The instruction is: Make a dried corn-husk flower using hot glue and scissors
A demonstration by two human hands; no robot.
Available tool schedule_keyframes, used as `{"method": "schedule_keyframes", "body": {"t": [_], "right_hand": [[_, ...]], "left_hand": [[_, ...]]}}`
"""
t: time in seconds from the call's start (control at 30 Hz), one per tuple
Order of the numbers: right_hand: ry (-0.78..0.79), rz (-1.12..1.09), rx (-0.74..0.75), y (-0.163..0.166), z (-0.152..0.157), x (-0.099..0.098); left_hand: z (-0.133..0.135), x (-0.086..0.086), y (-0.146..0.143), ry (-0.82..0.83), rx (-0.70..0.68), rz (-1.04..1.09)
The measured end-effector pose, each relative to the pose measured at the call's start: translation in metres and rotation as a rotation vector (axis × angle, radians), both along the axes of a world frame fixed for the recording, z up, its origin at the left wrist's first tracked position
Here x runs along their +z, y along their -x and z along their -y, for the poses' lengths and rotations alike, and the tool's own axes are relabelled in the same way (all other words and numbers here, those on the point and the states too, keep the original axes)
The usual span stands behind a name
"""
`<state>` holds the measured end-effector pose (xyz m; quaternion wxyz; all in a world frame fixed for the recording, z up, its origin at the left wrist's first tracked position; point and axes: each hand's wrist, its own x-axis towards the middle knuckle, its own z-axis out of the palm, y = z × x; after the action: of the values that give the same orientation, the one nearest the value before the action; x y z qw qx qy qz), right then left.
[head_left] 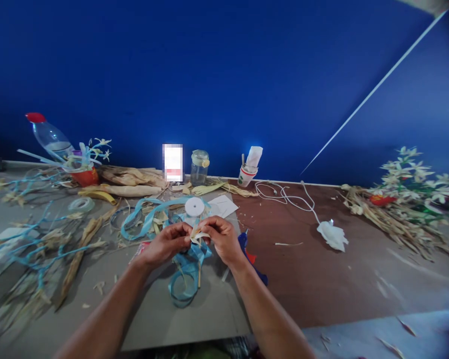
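Note:
My left hand (166,244) and my right hand (221,240) meet over the middle of the table, fingers pinched together on a small pale straw-coloured flower piece (199,234). A thin stalk and a light blue ribbon (185,279) hang down from it and curl on the grey mat (209,309). More blue ribbon loops (142,219) and a white tape roll (194,206) lie just beyond my hands.
Dried husks and blue-wrapped stems (41,249) litter the left. A plastic bottle (48,137), red cup (84,175), glass jar (199,168) and paper cup (247,174) stand at the back. A white cable (284,197), glue gun (252,257) and finished flowers (407,194) lie right.

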<state>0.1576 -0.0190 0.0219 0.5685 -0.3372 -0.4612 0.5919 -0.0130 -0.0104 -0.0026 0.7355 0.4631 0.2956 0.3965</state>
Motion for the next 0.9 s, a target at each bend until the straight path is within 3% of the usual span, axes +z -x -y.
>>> {"method": "schedule_keyframes", "body": {"t": [0.4, 0.9], "right_hand": [[0.133, -0.123, 0.096, -0.0017, -0.0006, -0.0010], [0.188, -0.144, 0.145, -0.0029, 0.0011, 0.0007]], "left_hand": [[-0.0023, -0.0049, 0.0035, -0.117, 0.054, -0.112], [-0.0020, -0.0043, 0.0009, -0.109, 0.067, -0.133]]}}
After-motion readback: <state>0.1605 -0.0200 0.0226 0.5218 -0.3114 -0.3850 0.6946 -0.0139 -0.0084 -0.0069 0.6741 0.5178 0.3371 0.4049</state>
